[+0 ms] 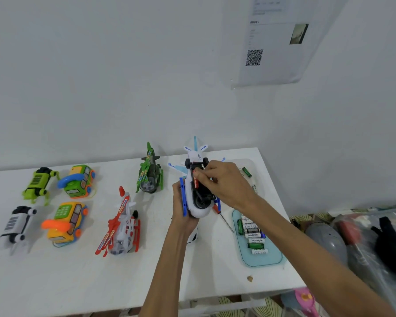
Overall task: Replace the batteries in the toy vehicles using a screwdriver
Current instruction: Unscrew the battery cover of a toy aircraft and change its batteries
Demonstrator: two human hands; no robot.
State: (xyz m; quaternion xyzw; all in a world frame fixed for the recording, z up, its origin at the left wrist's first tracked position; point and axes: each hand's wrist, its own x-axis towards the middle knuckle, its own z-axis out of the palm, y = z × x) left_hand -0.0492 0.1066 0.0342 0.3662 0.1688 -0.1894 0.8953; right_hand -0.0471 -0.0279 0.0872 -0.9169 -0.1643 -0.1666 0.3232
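White-and-blue toy helicopter [198,210], belly-up above the table [78,282], nose gripped from below by the left hand [183,216]; right hand [224,181] pinches a red battery [196,182] at its underside (screwdriver [225,221] lies beside the battery tray [263,261]).

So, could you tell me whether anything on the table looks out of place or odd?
One green battery lies alone near the table's far right corner, apart from those in the blue tray. A small brown scrap sits near the front edge. Nothing looks damaged.
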